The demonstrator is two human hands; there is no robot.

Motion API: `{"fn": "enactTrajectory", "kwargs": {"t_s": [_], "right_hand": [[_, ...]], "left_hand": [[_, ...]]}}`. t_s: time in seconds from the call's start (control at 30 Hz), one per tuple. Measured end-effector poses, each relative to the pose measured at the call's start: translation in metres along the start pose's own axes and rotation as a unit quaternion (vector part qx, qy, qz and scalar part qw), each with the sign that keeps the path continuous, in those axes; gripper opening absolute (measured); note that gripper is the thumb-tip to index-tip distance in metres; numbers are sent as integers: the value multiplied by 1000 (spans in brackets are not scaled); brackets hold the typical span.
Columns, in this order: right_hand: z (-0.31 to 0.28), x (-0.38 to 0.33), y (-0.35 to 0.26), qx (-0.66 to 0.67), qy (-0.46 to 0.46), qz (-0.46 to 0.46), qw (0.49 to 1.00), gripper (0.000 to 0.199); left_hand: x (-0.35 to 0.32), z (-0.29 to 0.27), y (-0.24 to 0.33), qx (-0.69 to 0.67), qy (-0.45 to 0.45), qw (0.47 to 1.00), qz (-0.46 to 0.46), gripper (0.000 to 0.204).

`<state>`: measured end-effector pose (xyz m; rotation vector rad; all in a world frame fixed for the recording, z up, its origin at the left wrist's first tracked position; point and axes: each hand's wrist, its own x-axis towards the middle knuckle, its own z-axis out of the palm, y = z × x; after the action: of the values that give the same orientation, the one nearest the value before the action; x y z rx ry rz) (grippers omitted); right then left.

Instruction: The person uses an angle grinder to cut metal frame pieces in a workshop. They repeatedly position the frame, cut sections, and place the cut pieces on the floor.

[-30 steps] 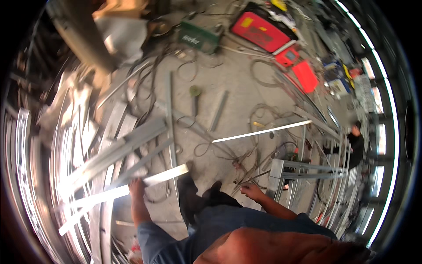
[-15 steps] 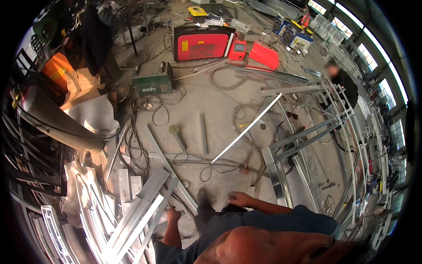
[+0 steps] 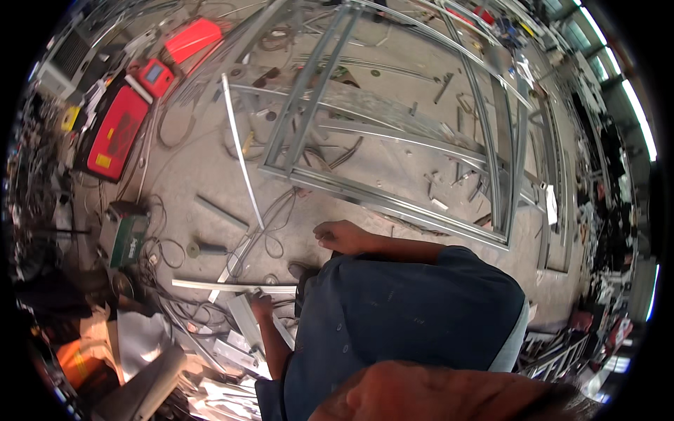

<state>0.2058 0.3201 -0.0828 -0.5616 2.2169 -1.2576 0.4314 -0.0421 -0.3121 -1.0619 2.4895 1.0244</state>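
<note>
My right hand hangs over the concrete floor with its fingers curled in, and nothing shows in it. Low on the left, my left hand is closed; whether it holds anything is hidden. It appears just over a pale metal strip and beside a wider grey metal profile, and I cannot tell whether it touches either. Ahead of my right hand lies a large frame of silvery metal profiles. A long white bar is to the left of that frame. An angle grinder rests on the floor.
Cables loop across the floor between my feet and the white bar. To the left are a red-and-black machine, a red box and a green machine. Several metal offcuts are heaped at the lower left. Another person is beyond the frame.
My view has swung to the right, so the red machines now sit at the left and the metal frame fills the middle. Both hands remain low in front of my body.
</note>
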Motion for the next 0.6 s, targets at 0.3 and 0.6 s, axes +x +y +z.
{"fn": "enactTrajectory", "kwargs": {"t_s": [0.3, 0.6], "right_hand": [[-126, -48, 96, 5, 306, 139, 942, 34], [-165, -49, 138, 116, 387, 219, 888, 39]], "left_hand": [[9, -3, 315, -143, -11, 960, 242, 40], [63, 101, 542, 109, -144, 815, 550, 56]]}}
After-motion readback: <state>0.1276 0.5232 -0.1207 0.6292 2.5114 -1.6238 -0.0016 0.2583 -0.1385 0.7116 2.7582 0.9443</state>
